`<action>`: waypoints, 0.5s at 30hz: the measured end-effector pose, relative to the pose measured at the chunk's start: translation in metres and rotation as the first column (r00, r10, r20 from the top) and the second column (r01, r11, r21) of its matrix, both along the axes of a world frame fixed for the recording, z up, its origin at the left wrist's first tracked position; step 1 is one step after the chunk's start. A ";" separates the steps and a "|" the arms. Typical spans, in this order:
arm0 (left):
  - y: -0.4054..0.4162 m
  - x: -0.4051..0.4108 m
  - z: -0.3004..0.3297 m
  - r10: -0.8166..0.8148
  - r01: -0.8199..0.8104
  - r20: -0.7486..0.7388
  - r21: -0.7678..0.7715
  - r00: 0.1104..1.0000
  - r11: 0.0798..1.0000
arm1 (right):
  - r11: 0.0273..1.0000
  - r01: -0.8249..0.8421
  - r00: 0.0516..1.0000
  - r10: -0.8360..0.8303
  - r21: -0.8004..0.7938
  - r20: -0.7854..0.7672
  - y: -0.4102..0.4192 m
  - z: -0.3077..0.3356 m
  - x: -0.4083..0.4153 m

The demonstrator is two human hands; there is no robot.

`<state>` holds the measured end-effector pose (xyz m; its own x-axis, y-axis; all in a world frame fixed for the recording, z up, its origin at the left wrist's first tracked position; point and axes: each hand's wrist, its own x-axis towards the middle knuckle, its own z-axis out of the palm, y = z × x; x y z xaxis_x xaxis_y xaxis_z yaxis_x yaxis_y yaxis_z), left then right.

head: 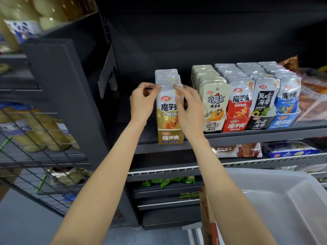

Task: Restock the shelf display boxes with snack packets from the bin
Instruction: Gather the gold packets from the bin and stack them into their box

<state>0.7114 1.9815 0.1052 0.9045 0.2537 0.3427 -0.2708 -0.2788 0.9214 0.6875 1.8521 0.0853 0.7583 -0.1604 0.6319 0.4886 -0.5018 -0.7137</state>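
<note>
Far left: black wire-grid rack (35, 138) holding pale vacuum-packed goods, blurred, can't read them. Dark grey metal shelf unit (230, 137) fills the rest.

Left hand (141, 101): fingers curled on the left top edge of the gold-and-white snack packets (168, 103), thumb and fingertips pinching the front packets at the top corner.

Those packets stand upright in a row inside a gold cardboard display box (170, 137). Box sits at the front lip of the shelf, left of the other boxes and apart from them, gap between.

Right hand (189, 106): fingers bent over the right top edge of the same packet row, thumb on the front face of the foremost packet. So both hands grip the same stack, one per side.

Right of that, four display boxes side by side, touching, all full of upright packets: beige box (211, 127), red box (235, 125), black box (260, 123), blue box (282, 121). Further right, clear-wrapped reddish goods, blurred.

Shelf below: brown biscuit pack (237, 150), blue-and-white pack (290, 149). Lower still: green wrapped items (168, 182).

Bottom right: translucent white plastic bin (283, 200), near the right forearm, below shelf level. Inside visible part shows no packets. Brown-red cardboard strip (208, 218) stands against its left wall.
</note>
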 end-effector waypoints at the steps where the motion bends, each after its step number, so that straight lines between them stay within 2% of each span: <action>1: 0.000 0.002 0.000 -0.007 0.007 -0.028 -0.006 1.000 1.000 | 1.000 0.009 1.000 -0.009 0.014 -0.015 0.001 0.000 0.001; 4: 0.000 0.004 0.001 -0.025 0.018 -0.094 -0.075 0.995 0.997 | 0.999 0.008 0.998 -0.004 0.053 -0.062 0.002 0.000 0.001; 6: -0.001 0.002 0.001 0.002 -0.012 -0.076 -0.126 0.997 0.992 | 0.998 -0.016 0.995 0.022 0.062 -0.099 0.003 -0.001 0.001; 9: -0.008 -0.003 -0.004 0.001 -0.010 -0.063 -0.144 0.998 0.990 | 0.985 -0.130 0.965 0.153 0.115 -0.215 0.005 -0.002 0.002; 13: -0.024 -0.014 -0.008 -0.255 0.203 -0.153 -0.291 0.955 0.935 | 0.942 -0.247 0.897 0.311 0.227 -0.314 0.009 0.005 0.002; 15: -0.030 -0.017 -0.006 -0.322 0.266 -0.127 -0.331 0.938 0.905 | 0.929 -0.256 0.877 0.340 0.268 -0.341 0.009 0.008 0.001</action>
<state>0.6943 1.9519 0.0991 0.9920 0.0337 0.1216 -0.1241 0.0902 0.9882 0.6885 1.8607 0.0936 0.9632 0.0153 0.2683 0.2661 -0.1949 -0.9440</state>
